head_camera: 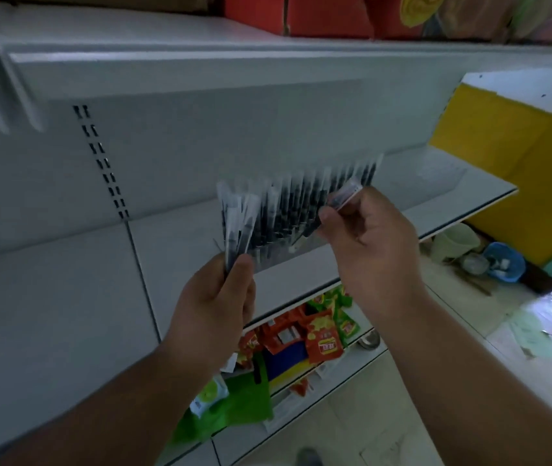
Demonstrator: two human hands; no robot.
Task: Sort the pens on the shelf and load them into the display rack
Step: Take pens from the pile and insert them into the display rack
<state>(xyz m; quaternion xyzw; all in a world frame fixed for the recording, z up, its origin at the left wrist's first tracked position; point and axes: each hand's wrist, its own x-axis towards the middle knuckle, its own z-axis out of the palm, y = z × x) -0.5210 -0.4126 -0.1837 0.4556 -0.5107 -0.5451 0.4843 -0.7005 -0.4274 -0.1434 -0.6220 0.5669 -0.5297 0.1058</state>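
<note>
Loading looks well underway: the clear plastic display rack (288,243) on the grey metal shelf (436,196) already stands full of upright black-capped pens in clear sleeves (304,203). Left hand (215,297), just in front of the rack's left end, clutches a small fanned bundle of the same sleeved pens (235,223) awaiting placement. Right hand (372,243) pinches one sleeved pen (343,196) at the rack's right side. Below the rack, a lower shelf holds red and green snack packets (321,338). Pale tiled floor (352,432) lies beneath; yellow wall panel (503,146) right of the rack.

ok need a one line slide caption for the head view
Left hand holds a bunch of pens while the right hand pinches one pen at the display rack on the shelf.
</note>
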